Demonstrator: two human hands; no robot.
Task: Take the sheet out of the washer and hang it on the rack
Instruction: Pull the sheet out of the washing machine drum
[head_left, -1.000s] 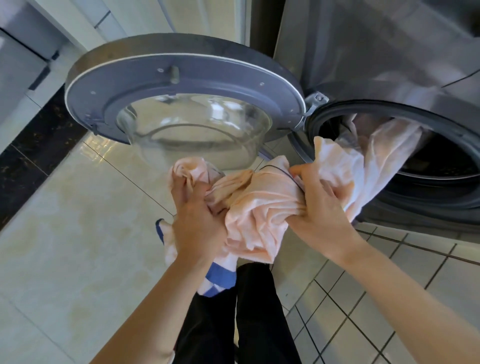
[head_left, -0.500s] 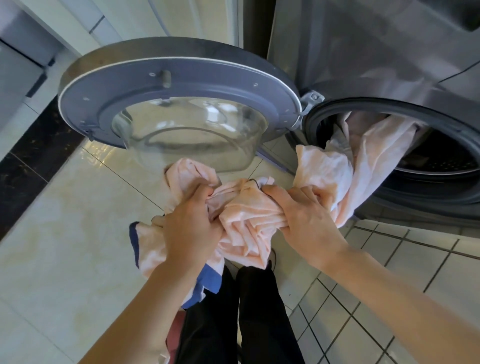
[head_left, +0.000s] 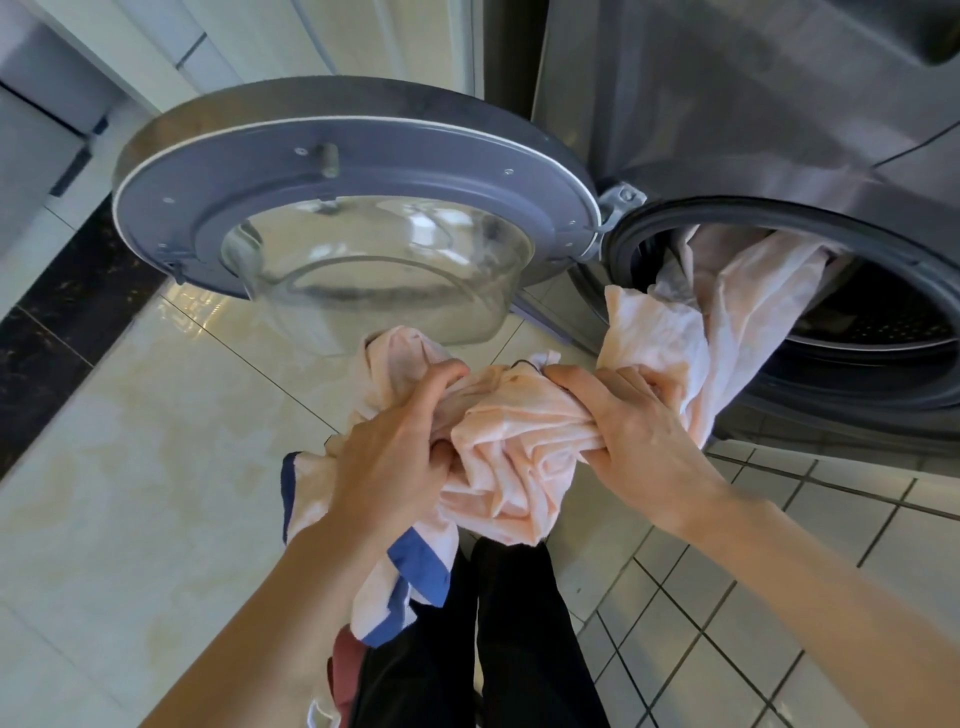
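Evidently the job is only partway done, for the left hand (head_left: 395, 457) and right hand (head_left: 634, 431) each clench a bunch of the crumpled pale-peach, blue-bordered fabric sheet (head_left: 519, 467), whose tail lies inside the grey metal front-loading washer (head_left: 779, 130), across its door rim, with hanging not yet begun and no rack in view.

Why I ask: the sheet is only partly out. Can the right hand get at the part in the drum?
Probably yes: the door stands wide open and nothing blocks the drum mouth, but the right hand grips the sheet and must let go.
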